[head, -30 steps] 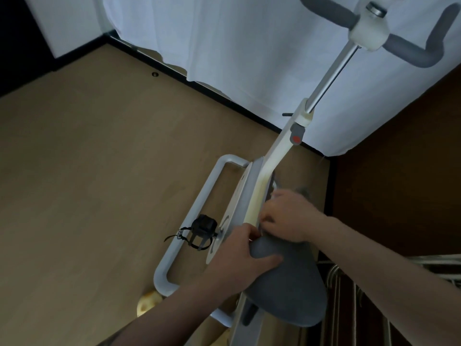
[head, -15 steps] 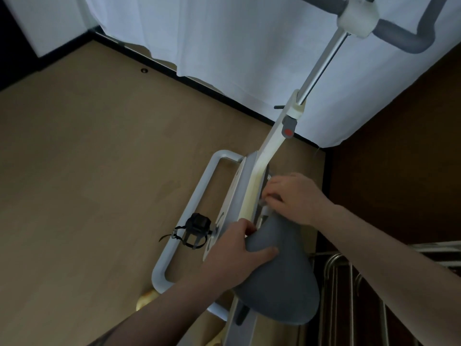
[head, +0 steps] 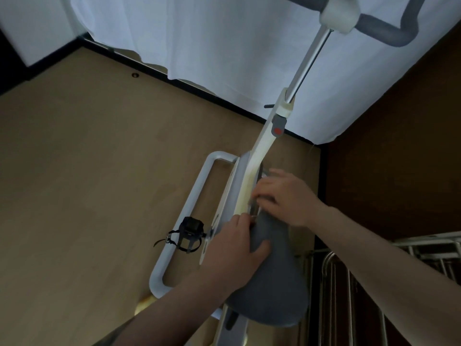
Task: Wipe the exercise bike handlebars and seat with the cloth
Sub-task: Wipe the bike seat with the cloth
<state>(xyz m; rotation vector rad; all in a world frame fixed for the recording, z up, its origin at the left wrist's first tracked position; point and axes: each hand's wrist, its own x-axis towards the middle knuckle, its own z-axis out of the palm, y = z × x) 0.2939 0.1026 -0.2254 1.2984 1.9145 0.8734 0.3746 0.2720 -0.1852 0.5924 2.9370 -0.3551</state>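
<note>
The exercise bike's grey seat is at lower centre. Its grey foam handlebars are at the top right, on a chrome post. My left hand grips the seat's left front edge, with the thumb lying on top. My right hand is at the seat's nose beside the cream frame, fingers curled down over the tip. A small pale bit shows between the two hands. I see no cloth.
A black strapped pedal sticks out to the left over the white floor stand. A white curtain hangs behind the bike. A metal rack stands close on the right by a dark brown wall. Wooden floor lies to the left.
The view has tipped down and left a little, so the handlebars sit higher in frame. Both hands stay at the seat's nose, and the right hand's fingers have shifted slightly along the frame.
</note>
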